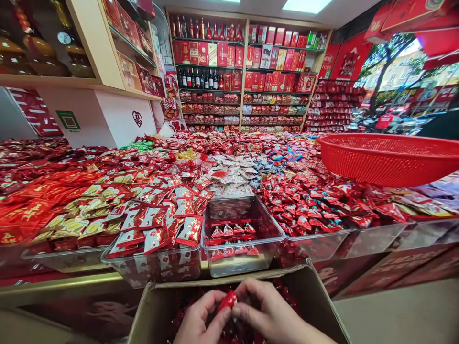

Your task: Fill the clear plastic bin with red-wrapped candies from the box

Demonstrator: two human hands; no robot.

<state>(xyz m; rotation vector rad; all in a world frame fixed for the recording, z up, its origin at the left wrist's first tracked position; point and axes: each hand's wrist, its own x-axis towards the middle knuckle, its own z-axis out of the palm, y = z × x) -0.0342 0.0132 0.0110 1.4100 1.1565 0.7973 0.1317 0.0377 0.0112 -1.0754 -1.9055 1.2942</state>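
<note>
A small red wrapped candy [227, 301] is pinched between the fingertips of my left hand [204, 317] and my right hand [265, 308]. Both hands are over an open cardboard box [324, 286], in which more dark red wrapped candies [287, 291] show. Just behind the box stands a clear plastic bin [244, 260]. Small red and white candies [233, 229] lie in short rows on its bottom, and its walls rise well above them.
To the left, a clear bin is heaped with red and white packets [154, 222]. Red candies [304, 205] pile up on the right. A red mesh basket [390, 160] rests on the heaps at far right. Shelves of bottles and boxes [222, 55] line the back wall.
</note>
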